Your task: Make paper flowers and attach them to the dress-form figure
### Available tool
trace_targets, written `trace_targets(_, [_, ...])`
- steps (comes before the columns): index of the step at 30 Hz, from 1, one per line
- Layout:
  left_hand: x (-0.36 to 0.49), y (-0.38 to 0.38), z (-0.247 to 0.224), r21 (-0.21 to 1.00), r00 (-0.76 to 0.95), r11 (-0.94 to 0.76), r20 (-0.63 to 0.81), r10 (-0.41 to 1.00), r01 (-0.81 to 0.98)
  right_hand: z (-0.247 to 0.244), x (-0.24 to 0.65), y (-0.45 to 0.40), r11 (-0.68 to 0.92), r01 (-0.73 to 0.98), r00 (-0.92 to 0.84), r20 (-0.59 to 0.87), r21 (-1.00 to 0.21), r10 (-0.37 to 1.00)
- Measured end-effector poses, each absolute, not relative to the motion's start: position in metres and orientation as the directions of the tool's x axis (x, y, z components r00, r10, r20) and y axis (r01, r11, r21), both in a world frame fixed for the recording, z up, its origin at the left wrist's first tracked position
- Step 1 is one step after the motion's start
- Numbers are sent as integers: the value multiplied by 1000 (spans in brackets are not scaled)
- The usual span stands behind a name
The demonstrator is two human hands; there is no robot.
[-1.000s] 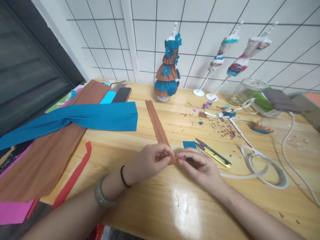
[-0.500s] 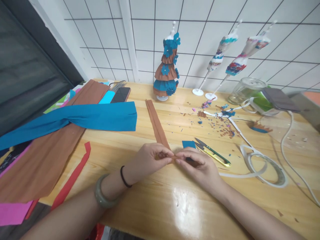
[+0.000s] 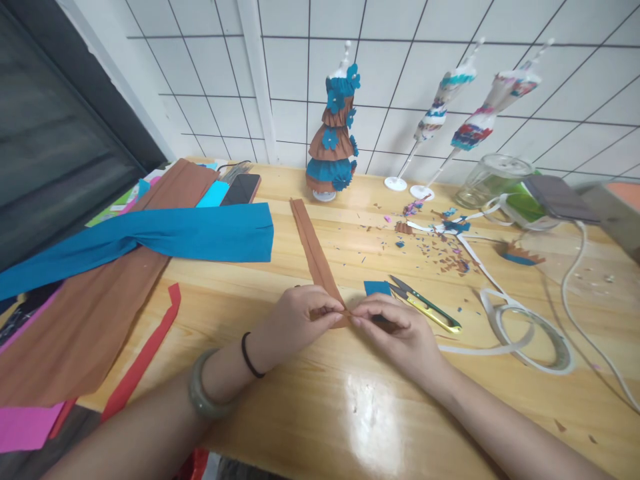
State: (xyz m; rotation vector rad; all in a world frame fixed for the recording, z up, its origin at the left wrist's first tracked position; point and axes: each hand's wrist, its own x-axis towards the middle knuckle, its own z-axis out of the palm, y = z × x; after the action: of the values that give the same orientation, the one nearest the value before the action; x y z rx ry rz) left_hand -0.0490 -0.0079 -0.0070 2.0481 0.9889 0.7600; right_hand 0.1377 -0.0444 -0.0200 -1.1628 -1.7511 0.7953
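A long brown crepe paper strip [image 3: 316, 250] lies on the table, running from near the decorated stand down to my fingers. My left hand [image 3: 307, 313] pinches its near end between thumb and fingertips. Right beside it, my right hand [image 3: 397, 327] pinches the same end, the fingertips of both hands almost touching. Part of the strip is hidden under my left hand. Just beyond my right hand are a small blue paper piece [image 3: 377, 288] and thread snips [image 3: 425, 304] with a yellow and green handle.
Blue crepe paper [image 3: 215, 232] and a wide brown sheet [image 3: 95, 313] lie at left, near a red strip [image 3: 145, 353]. A dress form [image 3: 331, 143] in brown and blue ruffles stands at the back. Paper scraps [image 3: 450, 257], a tape roll [image 3: 563, 347] and a glass jar [image 3: 493, 180] are at right.
My left fingertips have shifted very slightly left along the strip's end. Otherwise both hands keep nearly the same pinch, and the things on the table have not moved.
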Motion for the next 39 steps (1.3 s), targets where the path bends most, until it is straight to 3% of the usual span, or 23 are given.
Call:
trace_targets(13, [-49,-7,-5,799,549,-449,183,816,400,-21,137,-44,335,373,-218,270,-865,938])
trace_targets(25, [-48,-7,-14,669,646,-624,274,712,404,-22,137,-45,301,378,-221,230,-875,948])
trace_targets(39, [-48,-7,-9,737,597,-545,241,765,400,-24,138,-44,322,370,-253,239,-871,937])
